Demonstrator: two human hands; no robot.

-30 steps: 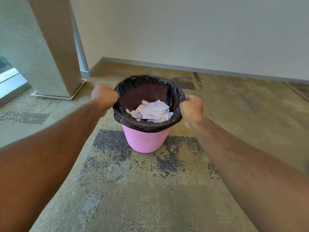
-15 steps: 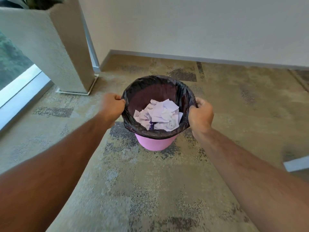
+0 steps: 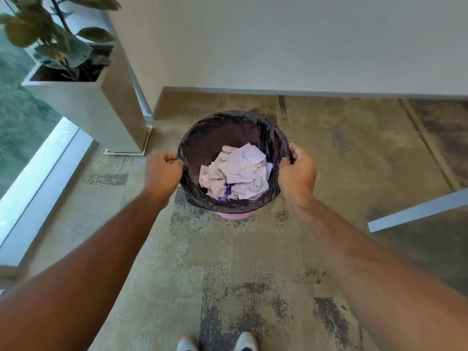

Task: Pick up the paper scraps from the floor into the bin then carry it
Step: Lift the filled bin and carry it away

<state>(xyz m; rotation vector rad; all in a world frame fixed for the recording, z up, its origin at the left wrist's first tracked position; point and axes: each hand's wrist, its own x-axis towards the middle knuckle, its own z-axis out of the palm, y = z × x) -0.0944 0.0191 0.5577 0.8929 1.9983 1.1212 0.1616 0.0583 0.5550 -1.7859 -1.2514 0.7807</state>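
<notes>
A pink bin (image 3: 231, 215) lined with a black bag (image 3: 202, 138) hangs in front of me, seen from above. White paper scraps (image 3: 238, 171) lie piled inside it. My left hand (image 3: 162, 173) grips the bag-covered rim on the left side. My right hand (image 3: 297, 171) grips the rim on the right side. Only a thin strip of the pink wall shows below the bag.
A tall grey planter (image 3: 101, 107) with a leafy plant (image 3: 55, 39) stands at the left by a window sill (image 3: 43, 178). A cream wall (image 3: 304, 46) runs behind. A pale table edge (image 3: 415, 211) juts in at right. My shoes (image 3: 217, 344) stand on patterned carpet (image 3: 228, 274).
The bin has risen from the floor in both hands and my view has climbed higher, now looking more steeply down. The plant, table edge and shoes have come into view.
</notes>
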